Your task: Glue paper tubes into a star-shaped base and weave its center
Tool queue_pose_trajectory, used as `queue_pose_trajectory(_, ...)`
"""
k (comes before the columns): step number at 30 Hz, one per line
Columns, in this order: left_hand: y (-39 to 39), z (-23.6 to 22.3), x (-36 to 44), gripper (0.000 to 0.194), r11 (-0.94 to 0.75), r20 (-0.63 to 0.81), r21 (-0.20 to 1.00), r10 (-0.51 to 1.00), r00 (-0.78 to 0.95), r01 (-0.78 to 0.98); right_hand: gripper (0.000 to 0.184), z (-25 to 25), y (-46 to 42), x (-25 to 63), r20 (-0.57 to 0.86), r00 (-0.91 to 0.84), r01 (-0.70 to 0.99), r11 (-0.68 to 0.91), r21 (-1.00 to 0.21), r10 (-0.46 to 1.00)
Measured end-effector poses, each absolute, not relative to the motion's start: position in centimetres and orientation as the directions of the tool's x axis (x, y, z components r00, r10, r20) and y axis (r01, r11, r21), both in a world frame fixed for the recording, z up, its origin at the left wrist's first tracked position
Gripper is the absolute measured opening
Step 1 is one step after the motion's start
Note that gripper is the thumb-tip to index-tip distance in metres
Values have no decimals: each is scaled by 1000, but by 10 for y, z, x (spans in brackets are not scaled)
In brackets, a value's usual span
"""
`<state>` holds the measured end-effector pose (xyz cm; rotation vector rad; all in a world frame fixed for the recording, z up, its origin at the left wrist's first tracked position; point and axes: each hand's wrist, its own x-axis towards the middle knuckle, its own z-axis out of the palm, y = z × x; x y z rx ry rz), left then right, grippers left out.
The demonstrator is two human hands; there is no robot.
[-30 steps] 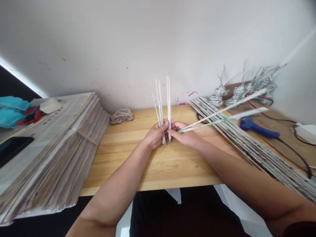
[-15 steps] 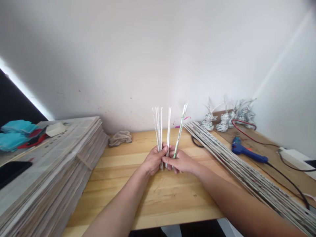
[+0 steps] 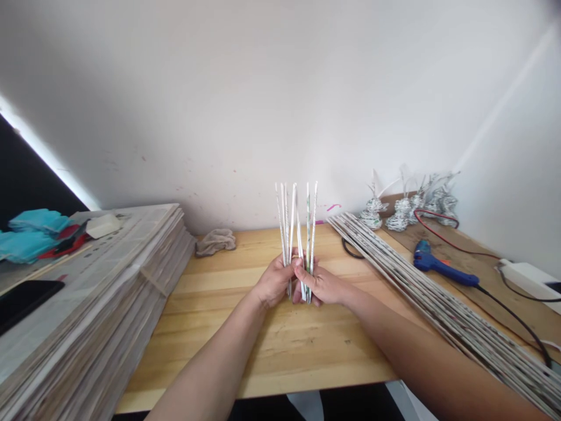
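Observation:
Several thin rolled-paper sticks (image 3: 292, 222) stand upright between my two hands above the wooden table, their tops fanned apart. My left hand (image 3: 277, 279) is closed around the left group of them. My right hand (image 3: 322, 283) grips the right group, among them a stick with green print (image 3: 308, 234). The thumbs meet near the middle, and the fingers behind the sticks are partly hidden. Short lower ends of the sticks poke out below both hands.
Stacked newspapers (image 3: 144, 292) fill the left side, bearing a black phone (image 3: 30, 301) and blue packets (image 3: 39, 221). A cloth (image 3: 215, 242) lies by the wall. Long paper sticks (image 3: 421, 292), a blue glue gun (image 3: 445, 269) and woven paper figures (image 3: 398, 216) are on the right.
The sticks in my right hand have swung from leaning right to nearly upright and moved closer to the left group. My right thumb now lies higher, across the sticks.

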<state>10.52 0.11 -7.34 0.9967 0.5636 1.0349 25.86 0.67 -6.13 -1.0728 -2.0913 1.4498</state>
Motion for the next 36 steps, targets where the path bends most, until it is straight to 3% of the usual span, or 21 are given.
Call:
queue_pose_trajectory(8,0,-70,101,49,131,77,914,873,482,-383,83,-57,8,258,-55,-645,376,254,-891,762)
queue_pose_trajectory(14,-3,-69,102,55,198,37,892,863,504,-405,80,-51,5,257,-154,-656,351,118,-929,739)
queue_pose_trajectory(19,-2,-70,103,55,226,54,872,838,543,-434,68,-55,5,255,-211,-603,349,17,-937,769)
queue_pose_trajectory(26,-3,-71,103,52,211,47,894,833,552,-394,45,-61,8,254,-186,-611,365,66,-929,769)
queue_pose_trajectory(29,-3,-69,106,41,124,95,913,863,497,-390,41,-61,11,258,-137,-617,360,123,-925,775)
queue_pose_trajectory(33,0,-69,108,33,-187,296,915,914,279,-358,41,-64,19,267,59,-594,270,268,-925,802)
queue_pose_trajectory(36,4,-72,109,32,-336,384,899,913,137,-280,49,-69,24,270,108,-507,216,248,-944,855)
